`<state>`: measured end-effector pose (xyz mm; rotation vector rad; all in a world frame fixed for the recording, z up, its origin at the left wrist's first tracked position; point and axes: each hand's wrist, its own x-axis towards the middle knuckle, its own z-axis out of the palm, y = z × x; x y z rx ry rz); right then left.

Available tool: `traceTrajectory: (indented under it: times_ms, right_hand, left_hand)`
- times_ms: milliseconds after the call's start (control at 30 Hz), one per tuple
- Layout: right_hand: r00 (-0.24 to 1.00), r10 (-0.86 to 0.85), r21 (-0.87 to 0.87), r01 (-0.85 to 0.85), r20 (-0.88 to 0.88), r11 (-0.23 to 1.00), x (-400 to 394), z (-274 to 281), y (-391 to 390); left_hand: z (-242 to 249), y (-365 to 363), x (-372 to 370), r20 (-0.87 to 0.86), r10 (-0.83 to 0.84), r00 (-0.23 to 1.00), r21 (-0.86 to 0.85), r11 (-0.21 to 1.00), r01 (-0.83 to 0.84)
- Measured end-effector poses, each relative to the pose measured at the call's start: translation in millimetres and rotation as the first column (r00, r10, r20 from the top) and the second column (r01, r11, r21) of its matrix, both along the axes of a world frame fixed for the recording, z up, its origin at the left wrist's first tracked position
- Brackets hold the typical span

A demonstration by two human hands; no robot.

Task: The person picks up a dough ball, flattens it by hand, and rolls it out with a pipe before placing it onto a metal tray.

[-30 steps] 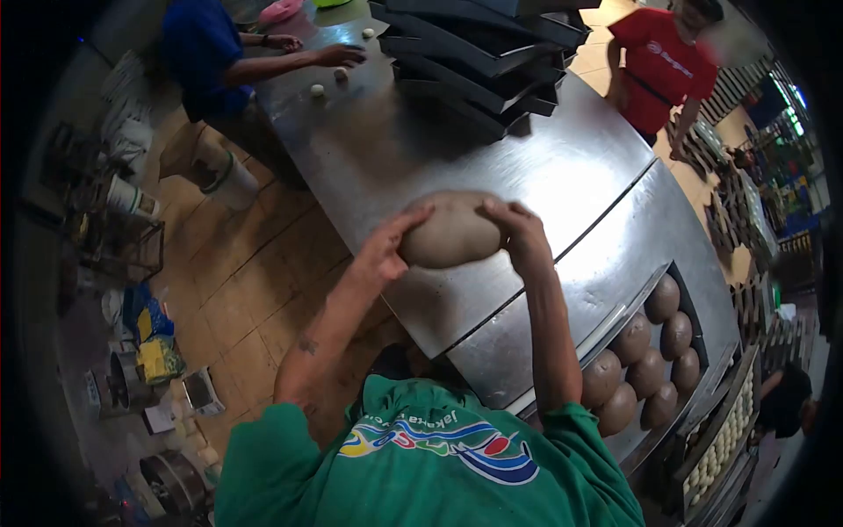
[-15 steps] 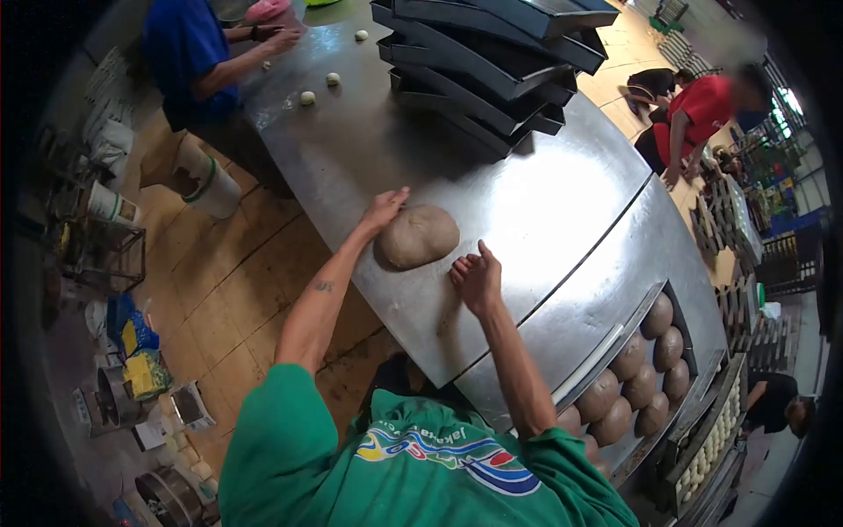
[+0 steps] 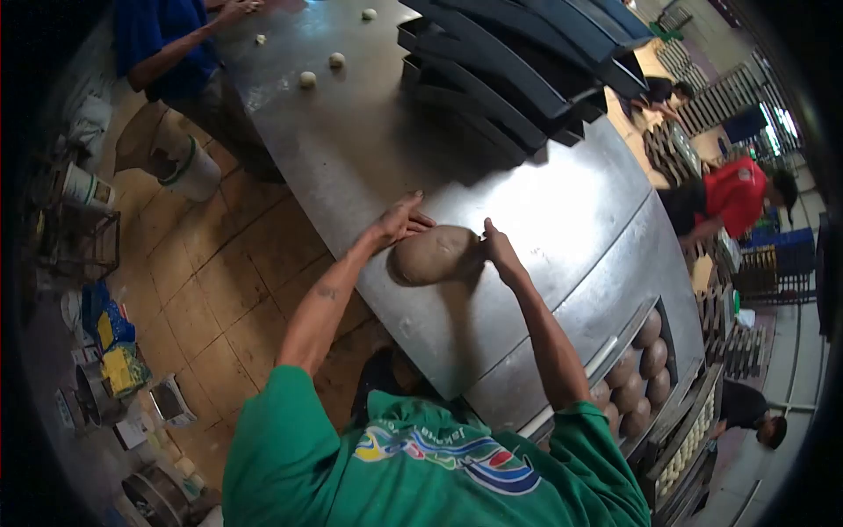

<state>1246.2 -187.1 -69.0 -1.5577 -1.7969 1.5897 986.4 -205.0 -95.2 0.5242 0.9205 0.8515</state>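
A large lump of brown dough lies on the metal table, with a shallow dent in its top. My left hand is at its upper left edge, fingers stretched out and apart, the fingertips touching or very close to it. On the dough's right side is my right hand. Its thumb points up, away from the other fingers, which lie against the side of the dough and are partly hidden. Neither hand is wrapped round the lump.
Dark baking pans are stacked at the table's far side. Several brown dough balls fill a tray at right. Small pale dough balls dot the far left, near a person in blue. Another person wears red.
My right hand has moved up to the dough's right side. The dough sits slightly further right in view, with my left hand still beside it. The view has shifted a little.
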Motion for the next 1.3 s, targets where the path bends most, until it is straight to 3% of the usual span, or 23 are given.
traceTrajectory:
  times_ms: [33,67,100,133,167,200,233,300,467,567,633,733,767,800,867,933,967,1033,1100,1167,1200,1233,1300]
  right_hand:
    - [0.902,0.033,0.287,-0.171,0.430,0.943,-27.1,38.0,1.4]
    - [0.891,-0.059,0.764,-0.351,0.451,0.540,-33.2,17.6,4.9]
    - [0.892,-0.044,0.761,-0.357,0.450,0.541,-40.3,21.5,5.0]
    - [0.806,0.259,0.664,-0.587,0.533,0.462,-45.6,29.0,3.5]
    - [0.625,0.529,0.556,-0.772,0.574,0.309,-49.3,32.6,-0.1]
    - [0.574,0.495,0.598,-0.791,0.652,0.129,-45.0,2.3,-9.7]
    - [0.377,0.419,0.372,-0.923,0.826,0.097,-44.6,17.1,-26.9]
    - [0.533,0.543,0.558,-0.818,0.649,0.137,-21.3,2.6,-37.1]
    - [0.435,0.438,0.490,-0.871,0.787,-0.014,-36.3,-3.4,16.3]
    - [0.404,0.540,0.481,-0.877,0.738,-0.001,-8.9,-14.3,17.1]
    - [0.366,0.665,0.434,-0.898,0.652,0.069,-9.0,-0.4,28.4]
    - [0.529,0.541,0.551,-0.823,0.654,0.139,-10.8,5.2,26.5]
    - [0.550,0.561,0.567,-0.807,0.618,0.165,-12.0,-14.4,26.0]
    - [0.433,0.366,0.436,-0.897,0.824,0.078,-4.3,-18.3,3.6]
    - [0.422,0.444,0.382,-0.906,0.790,0.182,-1.0,-7.7,12.6]
    - [0.350,0.648,0.206,-0.935,0.676,0.291,-5.5,13.9,25.0]
    - [0.357,0.635,0.217,-0.932,0.685,0.289,5.2,6.1,18.5]
    - [0.629,0.458,0.554,-0.775,0.628,0.305,26.2,-34.3,11.0]
    - [0.629,0.467,0.499,-0.778,0.622,0.382,24.8,-27.1,16.7]
    - [0.281,0.520,0.347,-0.937,0.807,-0.033,22.4,-29.7,47.1]
    - [0.749,0.527,0.515,-0.660,0.401,0.547,33.3,3.8,18.6]
    - [0.882,0.309,0.698,-0.471,0.357,0.539,50.9,-2.6,7.3]
    - [0.896,-0.006,0.628,-0.307,0.445,0.715,100.7,27.6,-41.4]
  left_hand:
    - [9.9,-4.6,2.4,-0.003,0.019,1.000,0.008,1.000,-0.019]
    - [13.4,-16.7,7.8,-0.497,0.198,0.845,0.439,0.897,0.049]
    - [26.3,-27.3,22.9,-0.529,0.305,0.792,0.521,0.853,0.019]
    - [37.2,-37.7,37.9,-0.553,0.413,0.723,0.595,0.803,-0.003]
    - [23.2,-52.0,55.6,-0.764,0.442,0.470,0.586,0.780,0.219]
    - [7.4,-69.3,69.7,-0.868,0.471,0.156,0.489,0.759,0.430]
    - [6.4,-90.1,79.6,-0.871,0.468,0.150,0.484,0.765,0.424]
    - [15.0,-108.9,92.1,-0.885,0.463,0.049,0.419,0.746,0.517]
    - [11.4,-66.3,78.0,-0.882,0.464,-0.088,0.324,0.730,0.602]
    - [29.0,-68.1,53.2,-0.921,0.367,-0.130,0.155,0.652,0.742]
    - [34.8,-61.0,43.1,-0.997,0.038,0.068,0.076,0.672,0.737]
    - [47.7,-66.2,68.3,-0.968,0.250,0.002,0.192,0.737,0.649]
    - [26.2,-63.6,86.0,-0.969,0.161,-0.187,0.008,0.778,0.628]
    - [23.4,-68.4,87.2,-0.951,0.245,-0.187,0.063,0.748,0.660]
    - [20.7,-76.9,83.5,-0.939,0.296,-0.177,0.094,0.712,0.696]
    - [50.3,-63.6,71.6,-0.997,-0.062,-0.042,-0.074,0.699,0.711]
    - [46.4,-75.2,69.9,-0.998,-0.045,-0.050,-0.067,0.699,0.712]
    - [23.1,-97.2,50.3,-0.941,0.192,-0.278,-0.049,0.736,0.675]
    - [32.4,-95.2,46.2,-0.974,0.085,-0.208,-0.078,0.740,0.668]
    - [47.1,-94.4,50.5,-0.960,0.101,-0.260,-0.088,0.774,0.627]
    - [44.9,-96.6,41.1,-0.957,0.123,-0.261,-0.073,0.770,0.634]
    - [26.0,-114.1,29.6,-0.979,0.083,-0.186,-0.056,0.767,0.639]
    - [38.8,-108.0,24.4,-0.991,0.062,-0.116,-0.032,0.743,0.669]
